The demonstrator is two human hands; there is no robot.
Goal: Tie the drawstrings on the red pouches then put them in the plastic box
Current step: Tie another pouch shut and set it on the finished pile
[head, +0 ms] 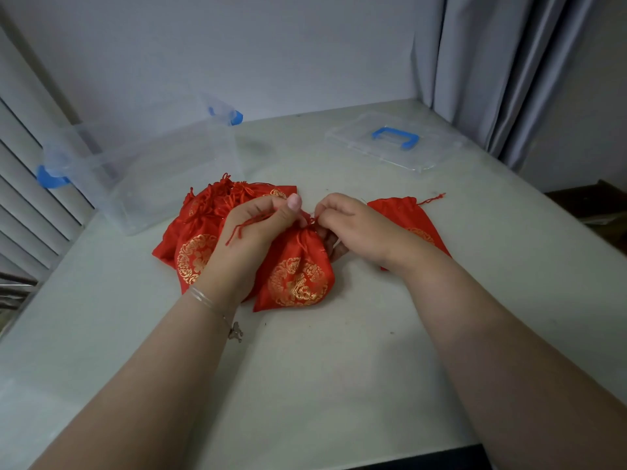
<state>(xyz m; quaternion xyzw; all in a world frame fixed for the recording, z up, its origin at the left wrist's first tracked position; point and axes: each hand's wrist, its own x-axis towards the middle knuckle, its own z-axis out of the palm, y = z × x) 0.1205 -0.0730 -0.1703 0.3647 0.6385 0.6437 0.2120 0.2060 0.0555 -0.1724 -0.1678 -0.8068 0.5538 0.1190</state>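
Left hand (252,225) curled around a red drawstring (249,221), thumb up, loose strand trailing over the back of the hand. Right hand (349,222) pinching the other end at the gathered neck, fingertips bent in tight, lower fingers tucked behind the cloth. Between the two, a red pouch (295,273) with a gold round pattern, standing on the table (339,351), neck drawn in, knot apparently in the making.

Likely very light, soft and limp; satin-like cloth probably slippery, so better held at the puckered neck or by the cords than by the smooth body. Thin, fraying cords, prone to slipping out of a loose pinch. Nothing fragile to judge from the outside; contents not visible.

Just left, touching the held one, a pile of pouches (196,232) with tangled cords on top; count unclear, perhaps four or more overlapping. To the right, one flat pouch (407,218) lying partly under the right forearm, cord end sticking out. Further left, one clear plastic box (152,178) with blue clips, open, no pouches inside as far as visible. Further right, one clear lid (390,144) with a blue handle, well apart from the box.
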